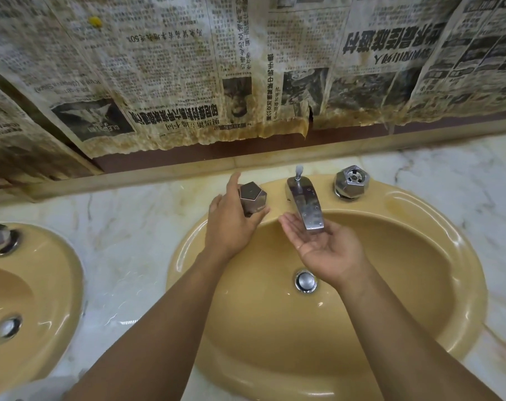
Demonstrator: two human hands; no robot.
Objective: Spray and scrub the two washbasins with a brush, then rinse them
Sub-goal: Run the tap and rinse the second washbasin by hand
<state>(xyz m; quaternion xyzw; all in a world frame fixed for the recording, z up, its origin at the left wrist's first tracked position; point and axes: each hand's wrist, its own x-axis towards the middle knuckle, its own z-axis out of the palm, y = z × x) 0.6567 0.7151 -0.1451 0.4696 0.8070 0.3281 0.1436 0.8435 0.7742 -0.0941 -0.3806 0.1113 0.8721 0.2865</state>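
One risk: left hand [231, 224] w/ fingers clamped on hexagonal chrome tap handle [253, 198] opens it too far; water bounces off cupped right hand [324, 244], fingers apart under chrome spout [306, 206], onto marble desk [130, 256].

Right washbasin [419, 256]: oval, mustard-yellow, glossy, set into the counter. The chrome spout [305, 204] stands at the middle of its rear rim, outlet over the bowl. Its round chrome drain plug [305, 281] sits in the bowl floor in front of the spout. The left handle [253, 196], faceted chrome, stands just left of the spout; the left hand [231, 224] grips it. The right handle [351, 182], same pattern, stands right of the spout, untouched. The right hand [324, 250] lies palm up, cupped, directly under the spout outlet.

Left washbasin [43, 285]: same colour and shape, well left of the spout, cut off by the frame edge. One chrome handle and the drain are visible.
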